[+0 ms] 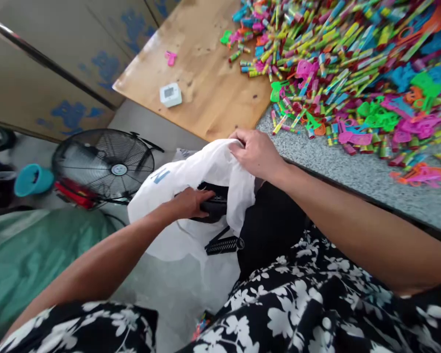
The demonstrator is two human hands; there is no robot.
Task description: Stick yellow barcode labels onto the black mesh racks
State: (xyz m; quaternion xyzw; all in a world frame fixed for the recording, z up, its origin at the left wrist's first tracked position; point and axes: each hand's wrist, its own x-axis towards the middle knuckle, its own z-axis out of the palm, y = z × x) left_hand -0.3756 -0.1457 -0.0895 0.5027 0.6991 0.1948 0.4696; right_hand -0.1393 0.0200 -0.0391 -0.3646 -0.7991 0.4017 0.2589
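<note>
A white bag (191,169) with blue lettering stands beside the table, its mouth facing me. My right hand (257,153) pinches the upper edge of the bag at the table's corner. My left hand (193,202) reaches into the opening, with fingers and thumb closed on a dark black object (211,210). Most of that object is hidden inside the bag, so its kind cannot be made out. A black slotted piece (223,245) shows just below the opening, near my black-clad leg.
Colourful small tubes (341,54) and plastic toy pieces (375,115) are heaped on the grey speckled table (353,181). A white device (170,94) and a pink piece (171,58) lie on the wooden board (213,73). At left are a fan (103,162), blue bucket (33,180) and green sack (47,245).
</note>
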